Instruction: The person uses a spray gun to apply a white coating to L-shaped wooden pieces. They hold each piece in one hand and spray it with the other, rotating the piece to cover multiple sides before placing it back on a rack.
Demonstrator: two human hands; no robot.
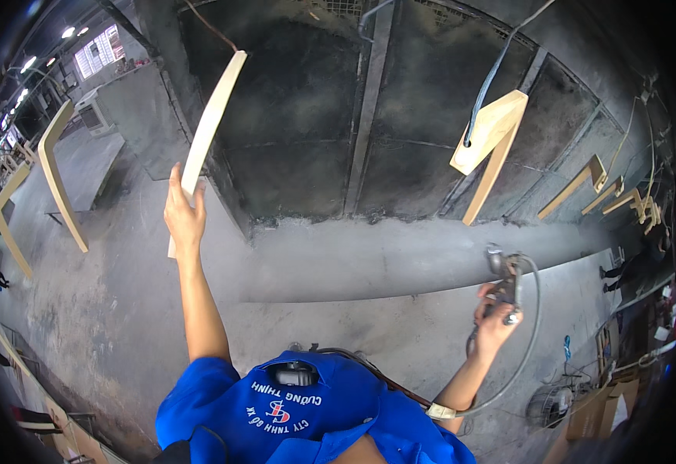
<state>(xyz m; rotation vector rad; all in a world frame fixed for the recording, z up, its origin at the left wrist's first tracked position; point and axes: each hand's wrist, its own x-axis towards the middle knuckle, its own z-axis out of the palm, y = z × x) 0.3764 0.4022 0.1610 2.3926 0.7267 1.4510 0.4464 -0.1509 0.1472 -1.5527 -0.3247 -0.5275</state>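
My left hand (185,215) is raised and wrapped round the lower part of a long, pale wooden piece (215,116), slightly curved, which hangs from a thin wire at its top. My right hand (492,323) grips a spray gun (503,280), with a grey hose (537,325) looping from it down to my forearm. The gun is slightly blurred and stands apart from any wood. Above it, an angled wooden piece (495,131) hangs from a bluish cord (481,97), touched by neither hand.
More bent wooden pieces hang at the left (58,174) and in a row at the far right (585,182). A dark, dusty panelled wall (291,139) stands ahead. At the lower right are a fan (548,405) and a cardboard box (597,410); a person's dark legs (612,278) show beyond.
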